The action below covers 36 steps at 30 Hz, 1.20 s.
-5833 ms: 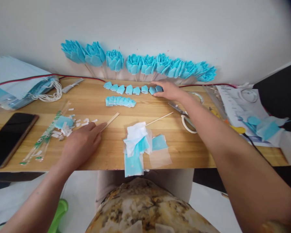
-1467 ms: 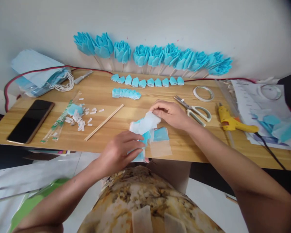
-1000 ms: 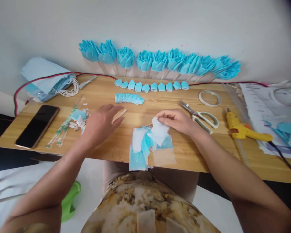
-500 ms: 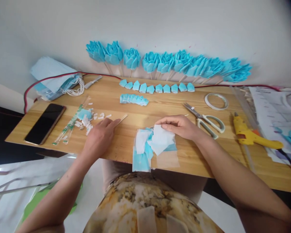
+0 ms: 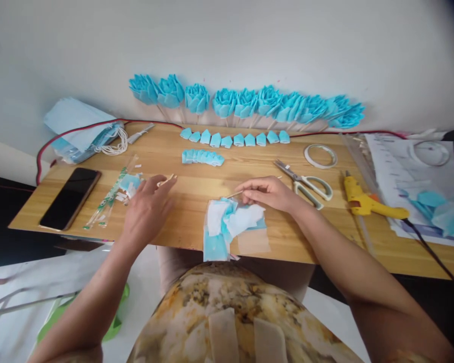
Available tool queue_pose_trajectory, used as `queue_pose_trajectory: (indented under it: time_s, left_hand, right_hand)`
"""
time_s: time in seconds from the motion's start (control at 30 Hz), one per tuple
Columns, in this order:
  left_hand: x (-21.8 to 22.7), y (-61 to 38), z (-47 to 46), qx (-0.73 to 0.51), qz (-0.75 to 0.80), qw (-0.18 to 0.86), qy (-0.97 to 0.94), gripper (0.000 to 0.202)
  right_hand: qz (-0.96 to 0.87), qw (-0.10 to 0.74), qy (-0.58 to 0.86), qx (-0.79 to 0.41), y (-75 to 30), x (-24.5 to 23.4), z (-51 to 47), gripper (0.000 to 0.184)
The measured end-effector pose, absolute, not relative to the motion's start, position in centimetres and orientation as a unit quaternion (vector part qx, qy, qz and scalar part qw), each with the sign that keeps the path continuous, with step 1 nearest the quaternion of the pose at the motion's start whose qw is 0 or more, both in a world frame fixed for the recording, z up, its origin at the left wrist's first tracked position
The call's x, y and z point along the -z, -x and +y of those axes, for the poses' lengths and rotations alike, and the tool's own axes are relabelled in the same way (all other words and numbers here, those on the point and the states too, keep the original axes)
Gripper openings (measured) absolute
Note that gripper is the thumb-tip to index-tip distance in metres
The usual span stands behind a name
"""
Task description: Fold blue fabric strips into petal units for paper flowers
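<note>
My left hand (image 5: 147,207) rests on the wooden table (image 5: 196,181), thumb and fingers closing on the near end of a flat wooden stick (image 5: 169,179). My right hand (image 5: 269,193) sits beside it with fingertips pinched on a thin skewer (image 5: 232,194) that runs under the palm. Just below that hand lies a pile of blue and white cut mask pieces (image 5: 223,229), overhanging the table's front edge. A white piece (image 5: 245,218) lies on top of the pile, free of my fingers.
Folded blue petals (image 5: 234,138) form a row, with a stack (image 5: 202,157) before it. Blue flowers (image 5: 245,101) lean on the wall. Scissors (image 5: 306,182), tape ring (image 5: 320,155), yellow glue gun (image 5: 365,202) and papers (image 5: 416,171) lie right. Phone (image 5: 70,197), scraps (image 5: 126,184), bagged masks (image 5: 81,132) lie left.
My right hand let the white piece fall onto the pile and moved its fingers to the skewer. My left hand left the pile, went left to the flat stick and closed on it.
</note>
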<state>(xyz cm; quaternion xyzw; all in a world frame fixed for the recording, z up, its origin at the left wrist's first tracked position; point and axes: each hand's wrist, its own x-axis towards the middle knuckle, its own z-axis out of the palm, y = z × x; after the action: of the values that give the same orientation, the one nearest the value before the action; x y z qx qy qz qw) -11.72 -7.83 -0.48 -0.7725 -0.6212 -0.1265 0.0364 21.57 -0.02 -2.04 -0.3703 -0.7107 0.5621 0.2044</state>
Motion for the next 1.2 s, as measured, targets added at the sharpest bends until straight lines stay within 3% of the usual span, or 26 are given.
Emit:
queue_pose_trajectory:
  time_s: [0.1, 0.37, 0.5, 0.63, 0.9, 1.03, 1.2]
  left_hand:
    - [-0.7, 9.5, -6.0, 0.135, -0.563, 0.004, 0.815, 0.038]
    - [-0.5, 3.8, -0.8, 0.141, -0.434, -0.067, 0.887, 0.031]
    - [0.2, 3.7, 0.0, 0.139, -0.445, -0.09, 0.88, 0.033]
    - [0.4, 4.1, -0.1, 0.145, -0.462, -0.114, 0.868, 0.035]
    - [-0.1, 4.2, -0.3, 0.218, -0.457, -0.102, 0.856, 0.034]
    - [-2.4, 5.0, -0.8, 0.246, -0.451, -0.118, 0.85, 0.033]
    - [-4.8, 5.7, -0.4, 0.295, -0.473, -0.136, 0.819, 0.033]
  right_hand:
    - [-0.725, 0.194, 0.391, -0.533, -21.4, 2.3, 0.1, 0.042]
    - [-0.763, 0.286, 0.509, -0.277, -24.6, 0.5, 1.7, 0.036]
    - [-0.807, 0.21, 0.514, -0.199, -26.3, 0.5, 2.7, 0.027]
    - [-0.885, 0.115, 0.409, -0.192, -25.6, 1.2, 2.8, 0.017]
    - [-0.908, 0.094, 0.387, -0.13, -23.6, 1.5, 2.6, 0.02]
    - [-0.883, 0.114, 0.445, -0.092, -24.6, 0.6, 2.7, 0.019]
    - [-0.804, 0.209, 0.554, -0.053, -28.6, -1.1, 3.3, 0.031]
